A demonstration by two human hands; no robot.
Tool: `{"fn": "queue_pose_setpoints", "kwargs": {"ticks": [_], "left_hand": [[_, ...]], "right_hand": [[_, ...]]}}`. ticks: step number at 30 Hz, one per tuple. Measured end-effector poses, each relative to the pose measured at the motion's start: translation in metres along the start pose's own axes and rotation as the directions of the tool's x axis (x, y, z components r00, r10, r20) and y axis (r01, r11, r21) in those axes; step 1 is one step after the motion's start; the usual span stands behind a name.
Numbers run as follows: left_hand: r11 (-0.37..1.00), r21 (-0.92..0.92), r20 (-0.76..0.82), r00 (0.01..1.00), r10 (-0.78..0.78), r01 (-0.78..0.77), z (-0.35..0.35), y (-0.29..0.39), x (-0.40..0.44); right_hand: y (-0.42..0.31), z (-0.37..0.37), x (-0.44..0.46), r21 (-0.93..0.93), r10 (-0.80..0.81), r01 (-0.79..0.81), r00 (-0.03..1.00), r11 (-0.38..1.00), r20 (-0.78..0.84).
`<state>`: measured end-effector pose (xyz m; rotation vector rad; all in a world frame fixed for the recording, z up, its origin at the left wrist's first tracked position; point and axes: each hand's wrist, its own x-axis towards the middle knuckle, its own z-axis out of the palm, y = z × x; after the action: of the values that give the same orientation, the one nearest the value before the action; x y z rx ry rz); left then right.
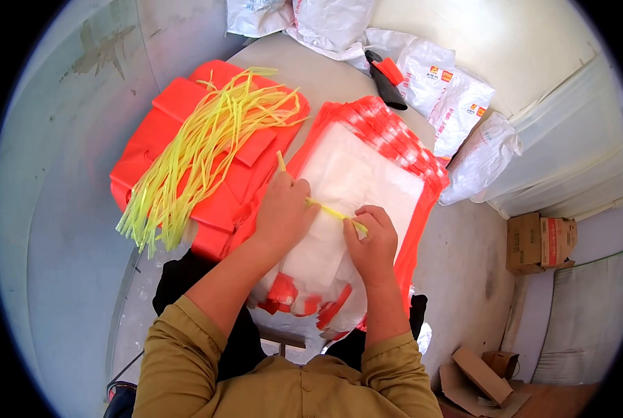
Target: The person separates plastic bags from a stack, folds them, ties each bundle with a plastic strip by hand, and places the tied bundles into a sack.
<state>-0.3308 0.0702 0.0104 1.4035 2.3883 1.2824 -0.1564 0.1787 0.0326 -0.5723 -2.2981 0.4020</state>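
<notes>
A yellow plastic strip [331, 210] runs taut between my two hands, over a folded white bundle [317, 251]. My left hand [283, 209] is closed on one part of the strip, whose end sticks up above the fingers. My right hand [373, 244] pinches the other end between thumb and fingers. Beneath the bundle lies a stack of red and white plastic sheets or bags [402, 177], with red-and-white crumpled edges toward my body. To the left, a bunch of loose yellow strips [200, 157] rests on a stack of folded red plastic [168, 108].
White printed sacks [423, 76] stand along the far side of the table [283, 52]. Near them lies a black object [388, 87] with a red piece on it. Cardboard boxes [527, 244] and flattened cardboard [475, 383] are on the floor at the right.
</notes>
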Motion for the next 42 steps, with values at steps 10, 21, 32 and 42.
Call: {"fn": "queue_pose_setpoints", "kwargs": {"ticks": [10,21,32,42], "left_hand": [[1.0,0.016,-0.024,1.0,-0.002,0.003,0.002,0.001,0.001],[0.959,-0.218,0.326,0.94,-0.102,0.179,-0.033,0.006,0.01],[0.821,-0.509,0.515,0.856,0.049,0.259,-0.017,0.002,0.009],[0.898,0.033,-0.021,0.898,0.44,-0.439,-0.002,-0.002,0.01]], "right_hand": [[-0.021,0.026,0.027,0.158,0.398,-0.464,0.858,0.872,0.324],[-0.004,0.035,0.019,0.238,0.477,-0.575,0.8,0.782,0.365],[-0.001,0.037,0.001,0.287,0.345,-0.424,0.894,0.859,0.288],[-0.002,0.028,0.011,0.346,0.426,-0.56,0.815,0.753,0.392]]}}
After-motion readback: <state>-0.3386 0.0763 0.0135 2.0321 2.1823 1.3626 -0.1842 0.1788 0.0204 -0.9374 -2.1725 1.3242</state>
